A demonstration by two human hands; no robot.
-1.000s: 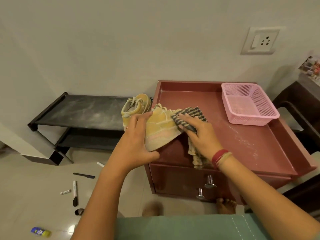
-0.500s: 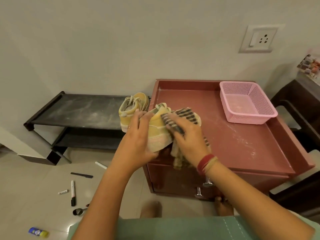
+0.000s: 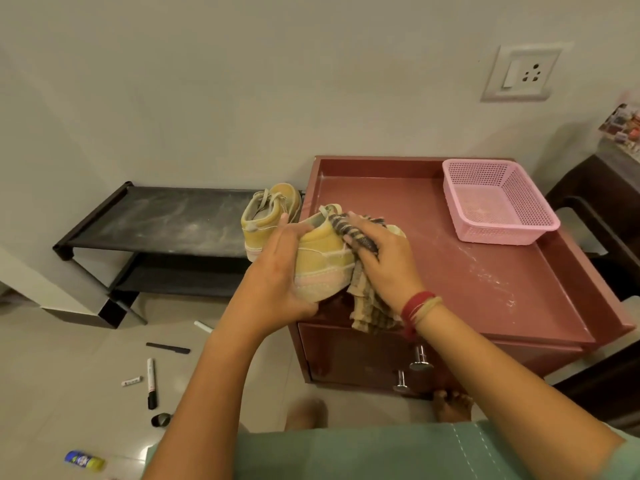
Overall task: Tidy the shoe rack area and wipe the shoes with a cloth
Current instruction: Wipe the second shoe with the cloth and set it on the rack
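Observation:
My left hand [image 3: 277, 282] grips a yellow shoe [image 3: 323, 261] by its heel end, holding it over the front left corner of the maroon cabinet [image 3: 467, 278]. My right hand [image 3: 384, 258] holds a checked cloth [image 3: 367, 306] pressed against the shoe's upper side, with the cloth's loose end hanging down below the wrist. A second yellow shoe [image 3: 266, 216] stands at the right end of the black shoe rack [image 3: 162, 220], whose top shelf looks dusty.
A pink mesh basket [image 3: 498, 202] sits at the cabinet's back right. On the floor lie markers [image 3: 151, 382], a black strip [image 3: 168, 348], a small cap [image 3: 161, 420] and a blue-yellow tube [image 3: 84, 459]. Dark furniture [image 3: 609, 209] stands to the right.
My right hand slid the cloth from the toe end leftward along the shoe toward its collar. The left hand turned the shoe slightly and kept its hold.

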